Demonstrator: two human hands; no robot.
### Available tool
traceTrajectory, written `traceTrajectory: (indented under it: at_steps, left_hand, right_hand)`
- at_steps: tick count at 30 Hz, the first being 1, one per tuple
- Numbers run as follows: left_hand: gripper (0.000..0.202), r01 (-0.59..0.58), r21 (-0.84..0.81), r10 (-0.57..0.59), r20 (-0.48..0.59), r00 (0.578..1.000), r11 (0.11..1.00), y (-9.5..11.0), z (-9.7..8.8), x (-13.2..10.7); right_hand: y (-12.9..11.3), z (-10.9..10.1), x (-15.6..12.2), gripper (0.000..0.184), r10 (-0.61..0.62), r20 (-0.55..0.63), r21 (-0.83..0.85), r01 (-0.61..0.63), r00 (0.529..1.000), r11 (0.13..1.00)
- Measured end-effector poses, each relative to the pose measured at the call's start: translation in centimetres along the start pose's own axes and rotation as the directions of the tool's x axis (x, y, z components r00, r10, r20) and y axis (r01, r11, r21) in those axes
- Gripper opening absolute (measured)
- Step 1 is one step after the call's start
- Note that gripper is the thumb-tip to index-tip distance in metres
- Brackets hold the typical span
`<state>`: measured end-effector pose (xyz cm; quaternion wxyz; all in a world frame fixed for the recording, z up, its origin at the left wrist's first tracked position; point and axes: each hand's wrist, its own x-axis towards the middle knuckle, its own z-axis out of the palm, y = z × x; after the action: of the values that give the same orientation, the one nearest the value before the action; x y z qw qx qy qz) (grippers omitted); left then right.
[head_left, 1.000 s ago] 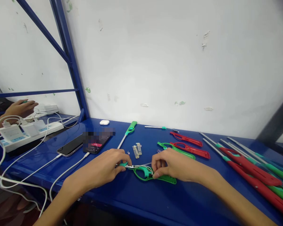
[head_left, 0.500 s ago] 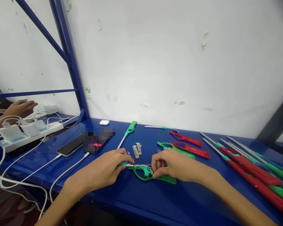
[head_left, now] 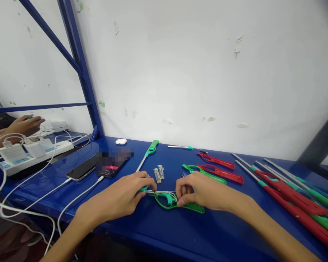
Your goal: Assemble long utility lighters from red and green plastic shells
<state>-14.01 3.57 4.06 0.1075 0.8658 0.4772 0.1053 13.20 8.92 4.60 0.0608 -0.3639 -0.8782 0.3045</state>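
Observation:
A long-nosed gas lighter lies opened up in front of me, its green handle half (head_left: pixel 195 207) flat on the blue table. Thin whitish wires and a teal trigger (head_left: pixel 168 198) show inside it. My left hand (head_left: pixel 129 191) pinches the lighter's front end, where the teal collar (head_left: pixel 143 189) meets the metal parts. With thumb and fingers closed, my right hand (head_left: pixel 192 191) grips the inner parts at the handle's middle, by the wires and a small black piece. Its fingertips hide exactly what they pinch. Two clear fuel tanks (head_left: pixel 159 174) lie just behind my hands.
A whole green lighter (head_left: pixel 153 146), a metal tube (head_left: pixel 180 147), red handle halves (head_left: pixel 221 174) and a green half (head_left: pixel 207 175) lie behind. Several lighters (head_left: pixel 289 203) fill the right side. Phones (head_left: pixel 83 169), cables and a power strip (head_left: pixel 41 154) occupy the left, near another person's hand (head_left: pixel 26 125).
My left fingertips have shifted very slightly at the lighter's front end. My right hand keeps its place, and the other things stay where they were.

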Motion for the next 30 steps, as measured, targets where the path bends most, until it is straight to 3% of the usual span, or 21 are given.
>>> traceTrajectory:
  at_steps: [4,30]
  left_hand:
    - [0.031,0.022,-0.041,-0.020,0.041,0.999,0.999,0.09,-0.15,-0.03]
    - [0.032,-0.008,0.000,0.008,-0.011,1.000,1.000,0.32,-0.16,0.44]
  right_hand:
    - [0.03,0.04,-0.03,0.012,-0.001,-0.001,0.001,0.001,1.000,1.000]
    - [-0.37,-0.14,-0.16,0.012,0.007,-0.001,0.006,-0.007,1.000,1.000]
